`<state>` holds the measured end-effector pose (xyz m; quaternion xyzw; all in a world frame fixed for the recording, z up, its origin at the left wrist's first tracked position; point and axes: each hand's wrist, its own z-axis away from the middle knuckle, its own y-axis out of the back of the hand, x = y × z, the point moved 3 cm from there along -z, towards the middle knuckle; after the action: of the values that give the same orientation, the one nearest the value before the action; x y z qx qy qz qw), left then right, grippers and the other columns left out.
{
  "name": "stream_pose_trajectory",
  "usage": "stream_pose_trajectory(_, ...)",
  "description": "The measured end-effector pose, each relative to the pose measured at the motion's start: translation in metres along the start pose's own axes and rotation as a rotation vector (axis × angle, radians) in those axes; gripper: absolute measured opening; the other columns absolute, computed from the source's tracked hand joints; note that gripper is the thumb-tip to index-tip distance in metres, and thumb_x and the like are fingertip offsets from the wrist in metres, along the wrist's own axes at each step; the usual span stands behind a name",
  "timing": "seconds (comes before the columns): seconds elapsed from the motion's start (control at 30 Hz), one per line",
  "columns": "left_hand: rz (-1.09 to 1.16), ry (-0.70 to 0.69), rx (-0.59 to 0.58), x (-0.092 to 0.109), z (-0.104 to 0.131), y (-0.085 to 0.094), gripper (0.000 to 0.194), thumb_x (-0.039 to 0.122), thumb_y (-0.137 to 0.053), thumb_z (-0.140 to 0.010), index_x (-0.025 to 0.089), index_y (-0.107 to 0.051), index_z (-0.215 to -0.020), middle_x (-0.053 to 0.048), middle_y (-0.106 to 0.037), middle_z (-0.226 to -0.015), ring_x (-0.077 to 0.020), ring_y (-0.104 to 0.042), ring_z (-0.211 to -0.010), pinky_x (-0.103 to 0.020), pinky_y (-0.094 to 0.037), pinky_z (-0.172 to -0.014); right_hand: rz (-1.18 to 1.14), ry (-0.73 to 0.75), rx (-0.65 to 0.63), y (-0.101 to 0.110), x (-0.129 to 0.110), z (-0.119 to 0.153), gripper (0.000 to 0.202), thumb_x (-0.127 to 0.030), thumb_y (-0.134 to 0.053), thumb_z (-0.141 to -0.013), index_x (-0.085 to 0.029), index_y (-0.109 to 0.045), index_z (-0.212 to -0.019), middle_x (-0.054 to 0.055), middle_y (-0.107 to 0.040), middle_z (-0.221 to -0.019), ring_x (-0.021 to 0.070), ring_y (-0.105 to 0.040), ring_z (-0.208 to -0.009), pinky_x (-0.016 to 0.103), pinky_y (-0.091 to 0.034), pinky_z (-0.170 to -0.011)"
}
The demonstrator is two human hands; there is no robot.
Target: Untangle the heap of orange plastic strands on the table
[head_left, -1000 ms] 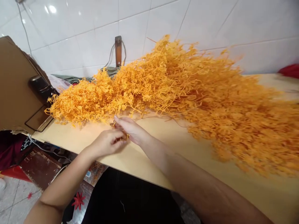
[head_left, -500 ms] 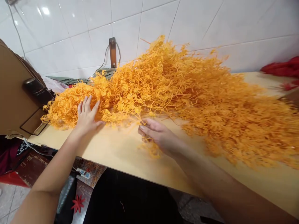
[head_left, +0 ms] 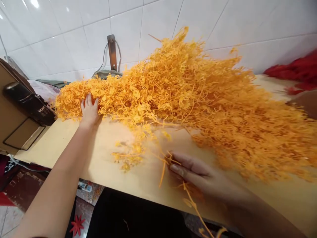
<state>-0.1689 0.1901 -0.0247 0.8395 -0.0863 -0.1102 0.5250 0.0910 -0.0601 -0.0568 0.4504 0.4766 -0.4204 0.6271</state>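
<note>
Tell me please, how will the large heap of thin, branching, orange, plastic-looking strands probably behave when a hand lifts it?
The heap is probably light for its size, as gaps show between its thin strands. Lifting may drag neighbours along, because the strands cross and look tangled. Single strands seem likely to flex, since many appear curled.

We find the strands (head_left: 158, 92) bright orange, the table (head_left: 111, 142) pale beige, the wall tiles (head_left: 160, 26) white with grey lines (head_left: 126, 11), and the bottle (head_left: 19, 96) black with white letters (head_left: 41, 109).
</note>
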Motion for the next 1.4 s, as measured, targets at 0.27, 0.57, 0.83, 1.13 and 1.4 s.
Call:
stream_pose_trajectory(0.27, -0.013, 0.04, -0.155, -0.001, -0.023, 0.002, 0.075, 0.017, -0.061, -0.073, 0.018, -0.032, -0.143, -0.018, -0.007, -0.155, -0.034, -0.019, -0.141, -0.052, -0.016, -0.113, 0.0, -0.021, -0.027, -0.012, -0.009, -0.002, 0.033, -0.054, -0.064, -0.07, -0.023, -0.055, -0.065, 0.004, -0.05, -0.066, 0.0143, -0.045, -0.062, 0.026, -0.044, -0.059)
stream_pose_trajectory(0.57, -0.04, -0.161, -0.388, 0.001, 0.022, 0.091, 0.054, 0.049, -0.052, -0.079, 0.019, -0.058, -0.123, -0.014, -0.049, -0.137, -0.0375, -0.042, -0.129, -0.057, -0.032, -0.105, 0.095, 0.062, -0.071, -0.022, -0.006, -0.016, 0.048, -0.062, -0.037, -0.083, -0.017, -0.048, -0.071, -0.004, -0.033, -0.058, 0.0074, -0.03, -0.053, 0.023, -0.027, -0.05)
stream_pose_trajectory(0.83, 0.208, -0.659, -0.029, 0.142, 0.026, 0.121, 0.059, 0.04, -0.052, -0.081, 0.023, -0.042, -0.137, -0.01, -0.015, -0.155, -0.0297, -0.017, -0.143, -0.048, -0.018, -0.115, 0.107, 0.149, -0.088, -0.03, -0.011, -0.006, 0.045, -0.058, -0.037, -0.086, -0.017, -0.042, -0.067, -0.002, -0.035, -0.064, 0.0083, -0.034, -0.059, 0.024, -0.03, -0.056)
stream_pose_trajectory(1.13, 0.108, -0.367, -0.118, 0.127, -0.033, 0.022, 0.067, 0.037, -0.044, -0.085, 0.023, -0.021, -0.147, -0.014, -0.008, -0.156, -0.0419, -0.018, -0.139, -0.058, -0.019, -0.107, -0.108, 0.021, 0.147, 0.032, 0.016, 0.071, 0.046, -0.059, -0.052, -0.079, -0.017, -0.05, -0.062, -0.002, -0.037, -0.056, 0.0073, -0.034, -0.051, 0.022, -0.026, -0.046)
stream_pose_trajectory(1.4, 0.057, -0.264, -0.068, 0.108, -0.051, 0.001, 0.061, 0.03, -0.034, -0.088, 0.022, -0.021, -0.147, -0.01, -0.008, -0.157, -0.0366, -0.024, -0.138, -0.053, -0.02, -0.109, -0.578, 0.102, 0.652, 0.08, 0.015, 0.062, 0.029, -0.046, -0.074, -0.062, -0.021, -0.06, -0.065, -0.004, -0.033, -0.05, 0.0057, -0.032, -0.045, 0.021, -0.026, -0.042)
